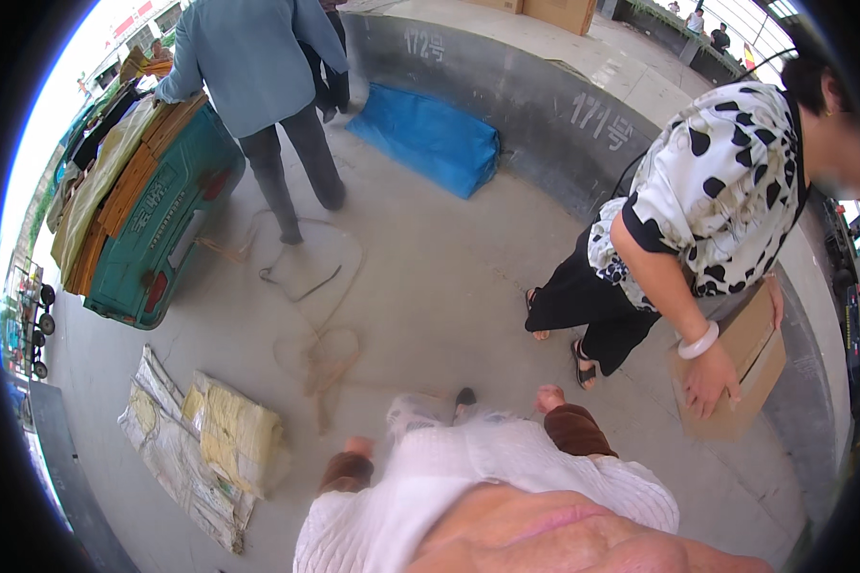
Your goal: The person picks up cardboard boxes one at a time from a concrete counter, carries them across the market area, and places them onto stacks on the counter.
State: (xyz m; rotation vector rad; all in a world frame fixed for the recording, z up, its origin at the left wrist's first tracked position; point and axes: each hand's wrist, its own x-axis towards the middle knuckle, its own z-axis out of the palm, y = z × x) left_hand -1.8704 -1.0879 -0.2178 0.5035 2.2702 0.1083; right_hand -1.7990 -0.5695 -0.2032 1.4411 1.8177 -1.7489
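Both my arms hang down at my sides, in brown cuffs below a white knitted top. My left hand is small and blurred at the end of its cuff, and its fingers cannot be made out. It is nearest to a folded yellowish woven sack, without touching it. My right hand looks curled closed, with nothing seen in it. Beyond it, on the right, a person in a black-and-white spotted top bends over a flat cardboard piece, holding it with both hands.
A green three-wheeled cart loaded with flattened cardboard stands at left, a person in a blue jacket beside it. Loose rope lies on the floor ahead. A folded blue tarp rests by the low grey wall. White sacking lies left.
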